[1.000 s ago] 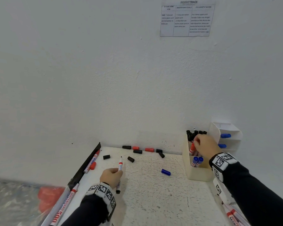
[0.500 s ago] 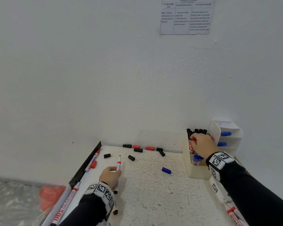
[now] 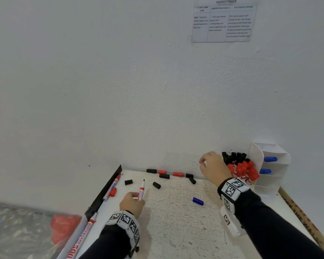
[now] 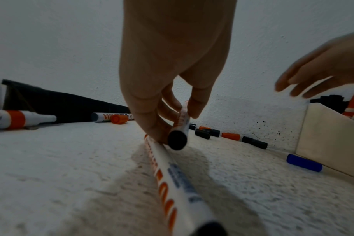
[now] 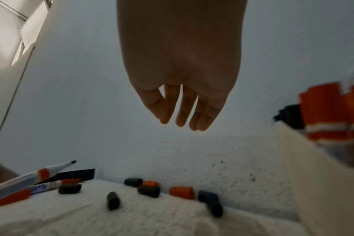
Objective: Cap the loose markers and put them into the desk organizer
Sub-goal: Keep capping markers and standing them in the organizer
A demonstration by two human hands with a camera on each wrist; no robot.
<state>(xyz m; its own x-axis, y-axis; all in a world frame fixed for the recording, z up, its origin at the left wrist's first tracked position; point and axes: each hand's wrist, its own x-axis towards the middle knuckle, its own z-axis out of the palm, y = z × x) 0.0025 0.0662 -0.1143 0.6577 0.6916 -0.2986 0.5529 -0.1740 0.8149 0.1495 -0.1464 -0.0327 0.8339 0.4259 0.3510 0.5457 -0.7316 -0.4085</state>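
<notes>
My left hand (image 3: 132, 203) pinches an uncapped red-banded marker (image 3: 142, 190) near its rear end, tip pointing away toward the wall. A second white marker (image 4: 168, 175) lies on the table under that hand and wrist. Fingers straight and empty, my right hand (image 3: 211, 169) hovers just left of the cream desk organizer (image 4: 329, 140). The organizer holds several red-capped markers (image 3: 241, 171) and black-capped ones (image 3: 234, 157). Loose black caps (image 3: 156, 185) and red caps (image 3: 177, 174) lie near the wall, below the right hand's fingers (image 5: 182, 111). A blue cap (image 3: 198, 201) lies mid-table.
An uncapped marker (image 3: 111, 187) with a red cap (image 3: 113, 191) beside it lies along the black left edge strip (image 3: 108, 186). Another marker (image 3: 86, 234) lies further down that edge. A white shelf unit (image 3: 269, 186) with blue-capped items stands right of the organizer.
My right hand has come out of the organizer and moved left, now empty. My left hand has kept the uncapped marker in about the same place.
</notes>
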